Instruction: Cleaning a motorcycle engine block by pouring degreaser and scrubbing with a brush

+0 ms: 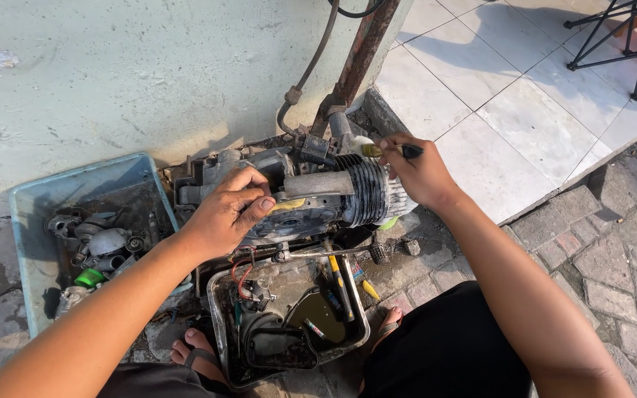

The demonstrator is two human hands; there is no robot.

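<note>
**Engine block steadied, small tool at the finned end**

Grimy grey metal engine block w/ dark ribbed cooling fins [333, 195] sits on the ground against the pale wall, between the blue plastic tray of loose metal parts [35, 221] and the white floor tiles [510, 125]. A rusty upright steel post [359, 55] and a grey hose [311, 66] rise behind it.

Left hand [226, 214] lies flat over the block's casing, fingers close together and curled over the top edge, thumb pressing the front face – bracing it. Right hand [418, 173] is at the finned end, thumb & fingertips pinching a slim black-handled tool w/ a yellowish tip [396, 151]; can't tell exactly what kind of tool.

In front, nr the sandalled feet, a dented steel pan w/ oily liquid, red wires and hand tools [289, 317].

Handling, as a judgement: the block looks heavy and rigid, prob. oily so slick on smooth faces. Fins are thin, could chip or cut – better held by the solid casing, where the left palm is, than by the ribs. Tool looks light, fingertip grip suffices.
</note>
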